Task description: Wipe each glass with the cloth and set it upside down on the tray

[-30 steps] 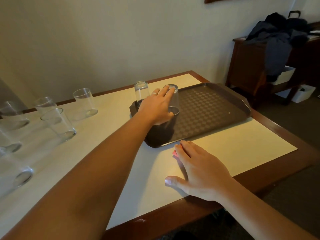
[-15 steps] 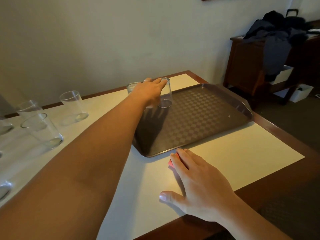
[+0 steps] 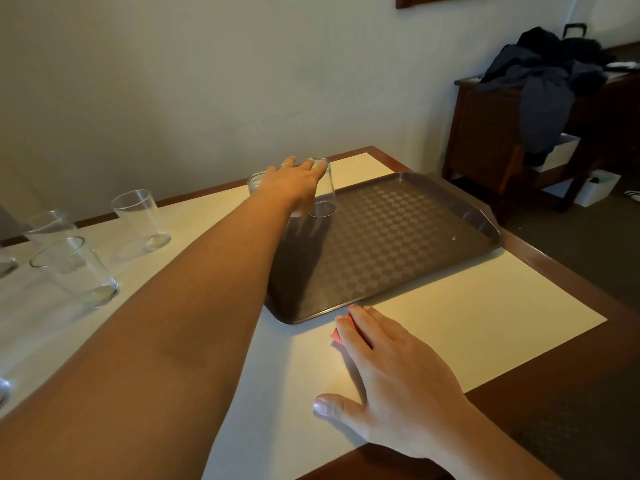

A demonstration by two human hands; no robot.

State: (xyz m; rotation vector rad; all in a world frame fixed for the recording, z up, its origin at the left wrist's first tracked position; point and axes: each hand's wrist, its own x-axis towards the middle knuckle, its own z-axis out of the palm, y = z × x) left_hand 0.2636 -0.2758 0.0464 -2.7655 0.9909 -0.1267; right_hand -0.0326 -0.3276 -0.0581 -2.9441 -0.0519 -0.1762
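Two clear inverted glasses (image 3: 323, 188) stood at the brown chequered tray's (image 3: 398, 244) far-left corner; her left hand (image 3: 294, 188), having shifted, still gripped one, the right hand (image 3: 388, 372) lying flat on the red cloth (image 3: 336, 336).

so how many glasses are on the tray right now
2. One upside down glass under the left hand at the tray's far left corner, another glass just behind that hand, partly hidden.

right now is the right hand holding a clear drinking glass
No, the right hand lies flat on a red cloth on the table; the left hand holds the glass.
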